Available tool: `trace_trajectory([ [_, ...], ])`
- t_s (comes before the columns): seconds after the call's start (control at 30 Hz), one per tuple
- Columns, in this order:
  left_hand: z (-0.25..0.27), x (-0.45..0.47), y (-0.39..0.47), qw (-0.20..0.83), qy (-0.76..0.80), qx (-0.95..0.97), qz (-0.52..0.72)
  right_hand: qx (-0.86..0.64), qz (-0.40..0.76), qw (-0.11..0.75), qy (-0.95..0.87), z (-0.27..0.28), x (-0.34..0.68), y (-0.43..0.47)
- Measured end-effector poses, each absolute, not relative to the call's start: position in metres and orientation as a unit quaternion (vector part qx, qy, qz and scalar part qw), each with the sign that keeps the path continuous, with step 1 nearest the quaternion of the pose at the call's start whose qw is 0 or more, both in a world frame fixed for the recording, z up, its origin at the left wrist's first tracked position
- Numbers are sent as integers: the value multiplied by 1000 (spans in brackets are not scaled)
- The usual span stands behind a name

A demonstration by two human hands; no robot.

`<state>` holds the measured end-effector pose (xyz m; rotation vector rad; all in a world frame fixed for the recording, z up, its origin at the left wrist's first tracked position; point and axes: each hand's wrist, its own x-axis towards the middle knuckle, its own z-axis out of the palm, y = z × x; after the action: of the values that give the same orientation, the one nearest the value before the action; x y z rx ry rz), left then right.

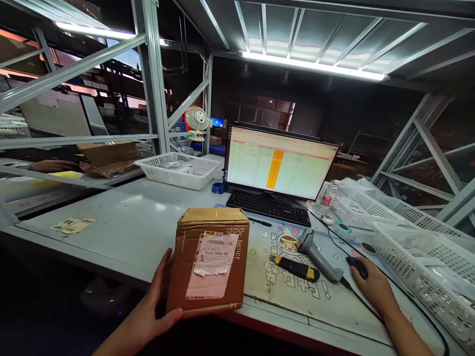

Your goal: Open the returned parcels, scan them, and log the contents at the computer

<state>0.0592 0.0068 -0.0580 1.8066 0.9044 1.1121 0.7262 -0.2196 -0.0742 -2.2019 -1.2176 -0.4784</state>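
Note:
My left hand (pixel 158 296) grips a small brown cardboard box (pixel 178 277) by its left side, tilted at the table's front edge. A torn white shipping label (pixel 211 267) with a barcode faces me on the box. On the right, my right hand (pixel 371 282) rests over a black computer mouse (pixel 357 267), fingers curved around it. Between the hands lie a yellow and black utility knife (pixel 295 268) and a grey barcode scanner (pixel 321 257) on a cartoon-printed desk mat (pixel 267 291).
A monitor (pixel 282 158) showing a spreadsheet stands behind a black keyboard (pixel 269 207). White plastic baskets (pixel 419 262) line the right side, and another white basket (pixel 178 170) sits at the back left. Metal shelf posts (pixel 152 74) frame the table. Another person's hand (pixel 55 165) shows far left.

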Motion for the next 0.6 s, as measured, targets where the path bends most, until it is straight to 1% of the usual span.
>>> trace_trajectory([
  [0.1,-53,50,20,434,321,758,366,-826,-178,285,-452,-75,727,-220],
  [0.17,-46,50,22,455,314,755,353,-825,-180,282,-456,-76,728,-221],
  [0.3,-37,56,21,484,319,732,358,-829,-173,281,-452,-75,728,-221],
  [0.4,-41,59,27,473,316,738,363,-837,-161,282,-441,-72,727,-220],
  [0.6,-47,64,38,458,321,717,416,-837,-160,292,-435,-70,726,-220],
])
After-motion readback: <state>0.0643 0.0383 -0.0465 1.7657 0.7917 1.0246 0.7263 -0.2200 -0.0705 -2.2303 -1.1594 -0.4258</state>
